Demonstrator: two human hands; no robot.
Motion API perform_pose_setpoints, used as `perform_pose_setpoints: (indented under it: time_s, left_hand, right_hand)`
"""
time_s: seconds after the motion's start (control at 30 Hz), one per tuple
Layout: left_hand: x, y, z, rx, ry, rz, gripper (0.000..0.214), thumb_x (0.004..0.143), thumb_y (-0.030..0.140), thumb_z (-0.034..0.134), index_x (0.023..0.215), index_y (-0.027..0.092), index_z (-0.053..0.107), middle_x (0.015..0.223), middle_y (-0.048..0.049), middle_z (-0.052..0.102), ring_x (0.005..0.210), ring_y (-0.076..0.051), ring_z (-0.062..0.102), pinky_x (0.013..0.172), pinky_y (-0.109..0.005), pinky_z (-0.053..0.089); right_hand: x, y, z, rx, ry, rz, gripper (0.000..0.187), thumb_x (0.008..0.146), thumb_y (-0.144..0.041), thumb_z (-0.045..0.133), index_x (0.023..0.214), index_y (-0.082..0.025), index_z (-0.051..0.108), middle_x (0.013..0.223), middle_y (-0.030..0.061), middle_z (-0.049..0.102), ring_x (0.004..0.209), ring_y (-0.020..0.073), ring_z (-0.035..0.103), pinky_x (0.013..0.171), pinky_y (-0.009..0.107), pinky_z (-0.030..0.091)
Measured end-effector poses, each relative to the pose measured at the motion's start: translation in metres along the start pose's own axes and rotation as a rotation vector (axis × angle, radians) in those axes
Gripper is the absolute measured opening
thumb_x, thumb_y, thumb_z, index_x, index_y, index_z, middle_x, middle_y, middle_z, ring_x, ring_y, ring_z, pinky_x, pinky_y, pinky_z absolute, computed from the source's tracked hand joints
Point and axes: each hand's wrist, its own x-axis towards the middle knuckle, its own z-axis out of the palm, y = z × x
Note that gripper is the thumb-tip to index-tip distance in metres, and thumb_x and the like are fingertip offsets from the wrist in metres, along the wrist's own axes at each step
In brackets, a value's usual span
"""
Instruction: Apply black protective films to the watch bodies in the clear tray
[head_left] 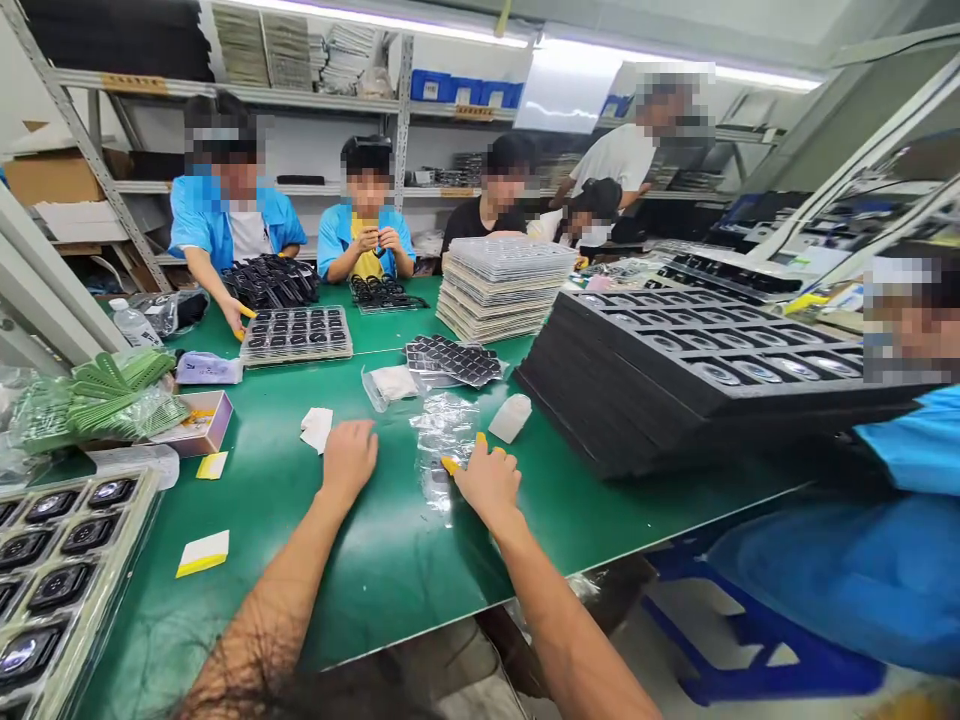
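My left hand (350, 460) rests on the green table, back of the hand up. Its fingers are mostly hidden, so I cannot see whether it holds anything. Just left of it lies a crumpled white paper piece (316, 428). Yellow finger covers show on my right hand (490, 478), whose thumb and fingers are apart. The thumb touches the right side of some clear plastic bags (442, 450) lying flat. Beyond that hand sits a small white packet (511, 418). Farther back are a white pouch (394, 383) and a sheet of dark square pieces (455, 360).
A tall stack of black foam trays (600, 400) stands right. Clear trays (499, 300) are piled behind. At left are a tray of watch-like cases (56, 590), green strips (112, 390) and a small box (202, 425). Co-workers (240, 210) sit around the table (390, 590).
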Motion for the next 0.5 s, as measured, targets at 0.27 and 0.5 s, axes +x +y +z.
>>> perform_pose_setpoints:
  time_s: [0.27,0.5]
  left_hand:
    - [-0.030,0.033,0.029,-0.109,-0.207,0.272,0.047,0.103,0.044,0.069,0.140,0.016,0.073,0.154,-0.0213,0.067,0.147,-0.040,0.058,0.126,-0.055,0.046]
    - [-0.026,0.025,0.032,-0.140,-0.196,0.293,0.045,0.103,0.046,0.068,0.138,0.019,0.074,0.151,-0.0218,0.068,0.145,-0.042,0.060,0.123,-0.061,0.049]
  right_hand:
    - [0.043,-0.012,-0.008,0.108,-0.106,0.084,0.066,0.086,-0.042,0.085,0.139,-0.011,0.062,0.123,0.0226,0.076,0.111,0.0345,0.077,0.089,0.040,0.058]
    - [0.018,0.010,-0.003,0.151,-0.066,-0.047,0.032,0.097,-0.026,0.063,0.127,-0.020,0.069,0.124,0.0128,0.078,0.119,0.0283,0.075,0.094,0.033,0.055]
